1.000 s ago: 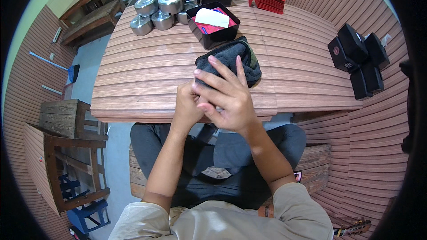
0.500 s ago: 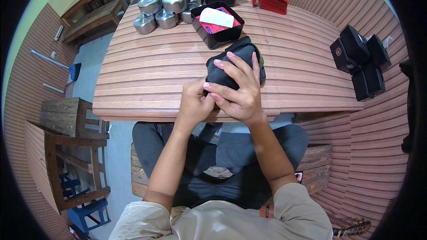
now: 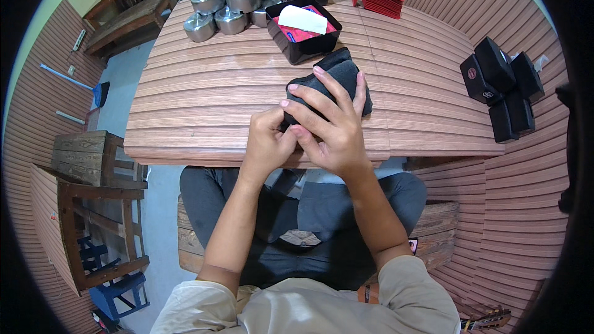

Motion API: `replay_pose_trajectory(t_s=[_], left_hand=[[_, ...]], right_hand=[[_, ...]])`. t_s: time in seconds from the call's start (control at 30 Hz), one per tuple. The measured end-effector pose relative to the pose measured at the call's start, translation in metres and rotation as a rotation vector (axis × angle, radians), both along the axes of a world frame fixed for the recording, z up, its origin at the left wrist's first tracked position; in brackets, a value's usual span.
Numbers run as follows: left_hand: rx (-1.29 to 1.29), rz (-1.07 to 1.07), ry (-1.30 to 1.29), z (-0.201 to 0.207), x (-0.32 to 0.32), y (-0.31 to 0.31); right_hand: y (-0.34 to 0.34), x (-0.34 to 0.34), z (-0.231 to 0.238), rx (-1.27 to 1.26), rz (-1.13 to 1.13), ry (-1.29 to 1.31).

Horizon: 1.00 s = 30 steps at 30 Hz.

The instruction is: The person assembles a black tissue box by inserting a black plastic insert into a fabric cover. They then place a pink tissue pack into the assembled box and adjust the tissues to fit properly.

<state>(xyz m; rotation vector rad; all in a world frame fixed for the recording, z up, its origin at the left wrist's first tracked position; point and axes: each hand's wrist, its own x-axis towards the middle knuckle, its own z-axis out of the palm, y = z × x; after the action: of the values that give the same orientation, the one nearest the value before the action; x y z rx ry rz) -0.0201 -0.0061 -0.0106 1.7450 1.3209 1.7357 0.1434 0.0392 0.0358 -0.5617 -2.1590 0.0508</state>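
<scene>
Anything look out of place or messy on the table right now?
Nothing stands out. Both hands, left and right, rest on a black cloth pouch near the table edge. The metal tins, open black box and black cases sit upright.

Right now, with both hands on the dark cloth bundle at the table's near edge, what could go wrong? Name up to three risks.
1. The dark cloth bundle lies near the wooden table's front edge; a pull toward the lap might drag it off.
2. The right hand only rests spread on top, so the cloth may slide.
3. The left hand is partly hidden under the right, so its hold is uncertain.
</scene>
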Motion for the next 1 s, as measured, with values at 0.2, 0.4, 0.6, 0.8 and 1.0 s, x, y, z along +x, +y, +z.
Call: replay_pose_trajectory(t_s=[0.2, 0.4, 0.6, 0.8, 1.0], left_hand=[[-0.032, 0.014, 0.057, 0.005, 0.002, -0.004], [-0.026, 0.036, -0.005, 0.004, 0.004, -0.005], [-0.033, -0.022, 0.010, 0.009, 0.006, -0.004], [-0.140, -0.131, 0.077, 0.013, 0.003, -0.010], [-0.182, -0.157, -0.023, 0.015, 0.005, -0.009]], right_hand=[[0.002, 0.001, -0.001, 0.000, 0.046, 0.048], [-0.005, -0.016, -0.008, 0.059, 0.033, 0.052], [0.002, -0.003, -0.005, 0.054, -0.002, 0.038], [0.047, 0.023, -0.003, -0.265, -0.067, 0.243], [0.041, 0.031, -0.005, -0.521, -0.036, 0.291]])
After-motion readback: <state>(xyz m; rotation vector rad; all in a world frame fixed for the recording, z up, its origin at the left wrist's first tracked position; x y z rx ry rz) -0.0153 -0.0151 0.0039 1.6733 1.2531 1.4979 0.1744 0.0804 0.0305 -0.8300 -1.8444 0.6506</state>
